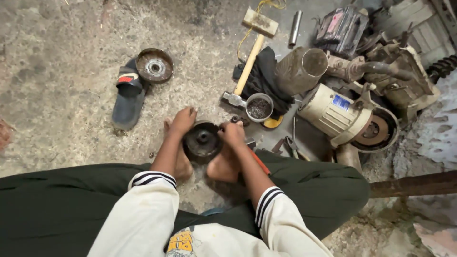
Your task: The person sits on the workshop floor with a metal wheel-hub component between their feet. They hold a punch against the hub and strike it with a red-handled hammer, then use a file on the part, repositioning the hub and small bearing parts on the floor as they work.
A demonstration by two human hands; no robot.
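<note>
Dark steel pulley-like disc (203,139), round, w/ centre hub facing up; sits on concrete floor (62,71) between bare feet, directly ahead of seated person.

- Left hand (183,120): laid on disc's left rim, fingers together and curled over upper-left edge. Pressed to it, not pinching.
- Right hand (233,133): closed in fist at disc's right rim, touching it; seems wrapped round small dark part (236,119) just above knuckles. Exact hold can't be told, fingers hidden.
- Both hands equally near, one per side; disc lies between them, flat, axis vertical, so no long axis to speak of.
- Orange-handled tool (260,162): under right forearm, on floor, mostly hidden.

Surrounds:
- Hammer (247,71), wooden handle, head toward person, beyond disc, upper right; handle runs away and slightly right.
- Small metal cup (259,107) w/ dark grit, just beside hammer head.
- Black cloth (266,78) under hammer handle.
- Grey metal cylinder (300,69) lying on cloth.
- Cream motor housing (333,112) w/ rusty end disc, right of cup.
- Pliers (291,146) on floor near right knee.
- Second disc (154,65), rusty, well apart at upper left, resting on toe of dark sandal (127,97).
- Misc. engine parts (395,71), far right.
</note>
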